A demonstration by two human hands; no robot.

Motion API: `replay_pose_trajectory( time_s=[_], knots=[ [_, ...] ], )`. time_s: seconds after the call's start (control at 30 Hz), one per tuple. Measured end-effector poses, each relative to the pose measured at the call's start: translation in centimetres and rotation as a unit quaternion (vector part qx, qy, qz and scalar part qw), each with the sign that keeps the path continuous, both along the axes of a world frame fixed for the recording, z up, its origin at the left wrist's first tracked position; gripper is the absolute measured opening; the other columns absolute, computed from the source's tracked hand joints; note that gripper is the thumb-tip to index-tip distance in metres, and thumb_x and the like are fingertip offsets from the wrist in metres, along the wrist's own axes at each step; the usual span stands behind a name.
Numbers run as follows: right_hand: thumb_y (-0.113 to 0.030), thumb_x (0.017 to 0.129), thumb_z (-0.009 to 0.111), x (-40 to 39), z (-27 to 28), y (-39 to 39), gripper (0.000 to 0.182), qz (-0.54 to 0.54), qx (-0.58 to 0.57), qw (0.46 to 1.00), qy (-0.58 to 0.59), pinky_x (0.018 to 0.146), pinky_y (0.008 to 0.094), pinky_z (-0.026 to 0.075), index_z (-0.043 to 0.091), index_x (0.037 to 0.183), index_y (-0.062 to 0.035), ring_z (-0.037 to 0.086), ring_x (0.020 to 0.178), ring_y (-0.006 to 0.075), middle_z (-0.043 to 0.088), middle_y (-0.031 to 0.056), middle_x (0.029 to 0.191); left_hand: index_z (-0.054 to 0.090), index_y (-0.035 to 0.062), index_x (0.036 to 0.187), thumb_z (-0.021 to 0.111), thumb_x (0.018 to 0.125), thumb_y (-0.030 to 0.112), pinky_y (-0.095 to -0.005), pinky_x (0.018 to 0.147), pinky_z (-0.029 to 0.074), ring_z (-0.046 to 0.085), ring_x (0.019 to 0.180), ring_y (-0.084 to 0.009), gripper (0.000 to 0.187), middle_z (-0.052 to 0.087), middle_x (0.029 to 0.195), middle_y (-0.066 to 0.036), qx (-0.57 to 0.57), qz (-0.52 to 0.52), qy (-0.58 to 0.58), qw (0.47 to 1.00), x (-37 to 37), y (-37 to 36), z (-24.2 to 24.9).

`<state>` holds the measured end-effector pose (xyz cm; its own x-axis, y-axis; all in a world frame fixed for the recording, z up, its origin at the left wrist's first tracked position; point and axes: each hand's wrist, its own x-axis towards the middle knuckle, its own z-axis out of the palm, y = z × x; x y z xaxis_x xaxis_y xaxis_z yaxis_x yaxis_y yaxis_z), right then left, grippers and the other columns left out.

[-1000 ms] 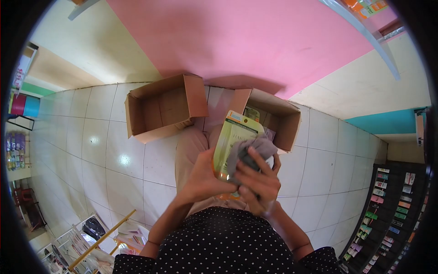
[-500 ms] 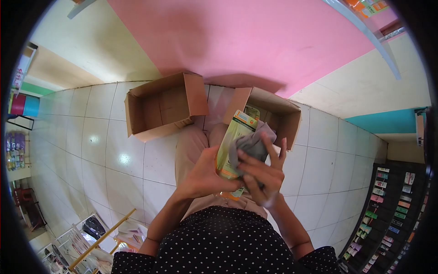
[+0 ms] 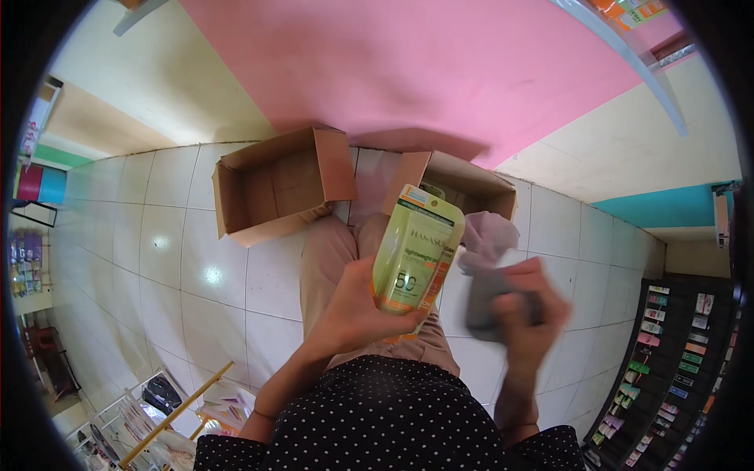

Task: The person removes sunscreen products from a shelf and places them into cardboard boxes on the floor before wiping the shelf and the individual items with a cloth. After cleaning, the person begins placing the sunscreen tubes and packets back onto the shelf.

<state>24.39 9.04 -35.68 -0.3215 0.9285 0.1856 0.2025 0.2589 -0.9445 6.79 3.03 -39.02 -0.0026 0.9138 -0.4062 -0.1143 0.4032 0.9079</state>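
Observation:
My left hand (image 3: 353,308) is closed around the lower end of a flat green sunscreen pack (image 3: 420,245), tilted with its hang-hole end pointing away from me. Its printed front, with a large "50", faces up. To the right of the pack, my right hand (image 3: 538,302) is closed on a grey cloth (image 3: 491,310), both blurred by motion. A paler, pinkish part of the cloth hangs out beyond the fingers. The cloth and the pack are apart. Behind the pack's top, an open cardboard box (image 3: 471,174) holds another green pack (image 3: 433,189), mostly hidden.
A second open cardboard box (image 3: 271,184) stands left of the first on the white tiled floor (image 3: 188,259), near the pink wall (image 3: 408,71). A dark rack of small products (image 3: 667,369) is at right. A white rack with a wooden bar (image 3: 177,414) is at lower left.
My right hand has moved right with the cloth, off the pack's face, uncovering its printed front. My left hand keeps its hold on the pack at nearly the same spot.

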Motion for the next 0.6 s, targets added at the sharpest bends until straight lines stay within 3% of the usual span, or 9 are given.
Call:
replay_pose_trajectory(
  time_s=[0.07, 0.1, 0.17, 0.3, 0.4, 0.5, 0.6],
  knots=[
    [-0.006, 0.067, 0.064, -2.4, -1.8, -1.1, 0.015, 0.106, 0.109, 0.986, -0.073, 0.065, 0.0280, 0.041, 0.062, 0.082, -0.0008, 0.050, 0.074, 0.0222, 0.056, 0.0085, 0.084, 0.050, -0.0030, 0.101, 0.071, 0.057, 0.005, -0.0263, 0.076, 0.046, 0.055, 0.085, -0.0123, 0.049, 0.058, 0.092, -0.008, 0.069, 0.003, 0.015, 0.997, 0.6, -0.3, -0.4],
    [-0.006, 0.067, 0.064, -3.0, -2.4, -1.4, 0.015, 0.106, 0.109, 0.986, -0.072, 0.065, 0.0280, 0.041, 0.062, 0.082, -0.0008, 0.050, 0.074, 0.0222, 0.056, 0.0085, 0.084, 0.050, -0.0030, 0.101, 0.071, 0.057, 0.005, -0.0263, 0.076, 0.046, 0.055, 0.085, -0.0123, 0.049, 0.058, 0.092, -0.008, 0.070, 0.003, 0.016, 0.997, 0.8, -0.2, -0.4],
    [-0.004, 0.065, 0.063, -3.7, -3.1, -1.7, 0.021, 0.080, 0.182, 0.977, -0.083, 0.064, 0.0285, 0.041, 0.063, 0.086, 0.0005, 0.048, 0.072, 0.0220, 0.053, 0.0092, 0.085, 0.051, -0.0016, 0.095, 0.070, 0.057, 0.008, -0.0246, 0.068, 0.046, 0.056, 0.076, -0.0111, 0.044, 0.060, 0.083, -0.007, 0.106, 0.100, -0.002, 0.989, 1.2, 0.0, -0.4],
    [-0.002, 0.064, 0.062, -3.1, -4.0, -2.4, 0.022, 0.103, 0.169, 0.979, -0.049, 0.061, 0.0286, 0.041, 0.063, 0.086, 0.0018, 0.047, 0.069, 0.0213, 0.050, 0.0097, 0.082, 0.050, -0.0015, 0.098, 0.070, 0.057, 0.008, -0.0251, 0.069, 0.046, 0.056, 0.078, -0.0114, 0.047, 0.060, 0.085, -0.008, 0.120, 0.117, -0.002, 0.986, 1.6, -0.2, -0.5],
    [0.000, 0.065, 0.061, -2.7, -4.8, -1.4, 0.022, 0.059, 0.176, 0.981, -0.058, 0.056, 0.0275, 0.041, 0.062, 0.086, 0.0026, 0.048, 0.067, 0.0200, 0.048, 0.0100, 0.079, 0.047, -0.0023, 0.105, 0.070, 0.057, 0.003, -0.0252, 0.075, 0.046, 0.054, 0.087, -0.0126, 0.054, 0.056, 0.095, -0.008, 0.069, 0.080, 0.011, 0.994, 1.7, -0.4, -0.4],
    [0.001, 0.065, 0.060, -3.3, -5.0, -0.7, 0.021, 0.039, 0.148, 0.988, -0.031, 0.056, 0.0272, 0.041, 0.062, 0.086, 0.0029, 0.048, 0.066, 0.0189, 0.048, 0.0098, 0.079, 0.047, -0.0026, 0.104, 0.069, 0.058, 0.002, -0.0249, 0.074, 0.046, 0.055, 0.085, -0.0125, 0.052, 0.056, 0.094, -0.007, 0.067, 0.053, 0.050, 0.995, 1.5, -0.5, -0.4],
    [0.001, 0.066, 0.060, -2.9, -4.8, -1.4, 0.020, 0.092, 0.136, 0.986, -0.034, 0.056, 0.0269, 0.041, 0.062, 0.086, 0.0029, 0.048, 0.066, 0.0185, 0.048, 0.0096, 0.078, 0.050, -0.0019, 0.094, 0.068, 0.058, 0.008, -0.0257, 0.066, 0.046, 0.056, 0.073, -0.0108, 0.041, 0.059, 0.079, -0.008, 0.096, 0.081, 0.049, 0.991, 1.3, -0.6, -0.8]
  ],
)
